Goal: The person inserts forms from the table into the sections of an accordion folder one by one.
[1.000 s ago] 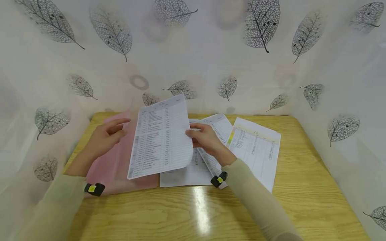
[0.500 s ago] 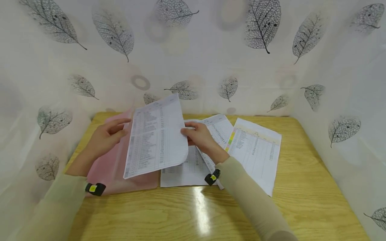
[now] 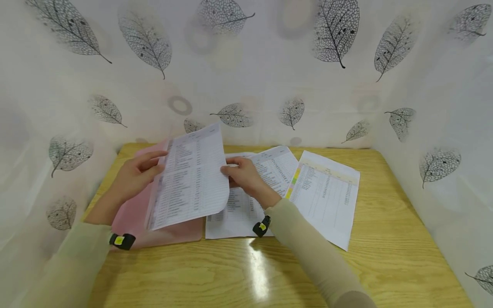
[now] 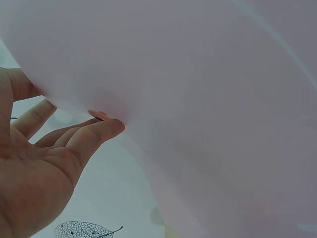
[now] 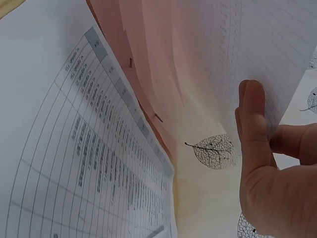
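My left hand pinches the edge of a thin pink plastic leaf of the folder, which lies at the left of the table. In the left wrist view this translucent leaf bulges away from the fingertips. With thumb and fingers, my right hand grips the right edge of a printed sheet, raised and tilted over the folder. The sheet's left edge lies against the lifted leaf, looking slightly veiled by pink. In the right wrist view, the fingers lie flat behind the sheet.
More printed sheets lie overlapping right of the folder. Farther right is a page with coloured tabs. The wooden table is surrounded on three sides by a white leaf-patterned curtain.
My right hand has moved left with the printed sheet, bringing its left edge to the pink leaf. More of the sheets on the table shows. My left hand stays in place.
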A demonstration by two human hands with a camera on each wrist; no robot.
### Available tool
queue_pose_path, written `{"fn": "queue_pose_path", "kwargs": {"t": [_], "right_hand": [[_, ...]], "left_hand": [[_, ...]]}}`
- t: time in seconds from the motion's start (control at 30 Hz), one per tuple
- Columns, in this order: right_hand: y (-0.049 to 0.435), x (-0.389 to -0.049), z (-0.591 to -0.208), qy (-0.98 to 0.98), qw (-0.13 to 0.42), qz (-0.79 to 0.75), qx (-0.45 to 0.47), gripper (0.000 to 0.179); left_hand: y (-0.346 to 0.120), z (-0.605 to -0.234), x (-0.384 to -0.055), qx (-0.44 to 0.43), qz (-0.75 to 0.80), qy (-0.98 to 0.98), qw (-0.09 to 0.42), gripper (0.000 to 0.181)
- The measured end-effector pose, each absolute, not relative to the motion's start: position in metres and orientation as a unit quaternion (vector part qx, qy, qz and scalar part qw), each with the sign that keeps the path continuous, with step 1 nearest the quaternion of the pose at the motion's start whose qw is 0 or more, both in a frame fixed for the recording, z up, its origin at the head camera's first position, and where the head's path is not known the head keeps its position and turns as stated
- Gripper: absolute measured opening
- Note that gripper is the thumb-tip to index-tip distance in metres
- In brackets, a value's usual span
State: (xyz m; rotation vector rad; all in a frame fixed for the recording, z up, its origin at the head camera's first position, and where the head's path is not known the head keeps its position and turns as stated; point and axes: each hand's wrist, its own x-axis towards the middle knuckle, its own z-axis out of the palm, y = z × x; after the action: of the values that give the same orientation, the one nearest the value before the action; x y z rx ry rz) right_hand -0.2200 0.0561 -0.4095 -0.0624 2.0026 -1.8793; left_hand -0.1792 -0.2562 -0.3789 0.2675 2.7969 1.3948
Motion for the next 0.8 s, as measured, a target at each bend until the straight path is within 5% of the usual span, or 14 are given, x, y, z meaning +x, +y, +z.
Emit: {"fn": "queue_pose_path", "kwargs": {"t": [0.8], "right_hand": [[0.015,-0.218,-0.421,0.707,0.235,-0.667,-0.029,0.043]], "left_hand": [[-0.253,-0.376,-0.179,0.073,0.449,0.891,0.005,0.048]]}}
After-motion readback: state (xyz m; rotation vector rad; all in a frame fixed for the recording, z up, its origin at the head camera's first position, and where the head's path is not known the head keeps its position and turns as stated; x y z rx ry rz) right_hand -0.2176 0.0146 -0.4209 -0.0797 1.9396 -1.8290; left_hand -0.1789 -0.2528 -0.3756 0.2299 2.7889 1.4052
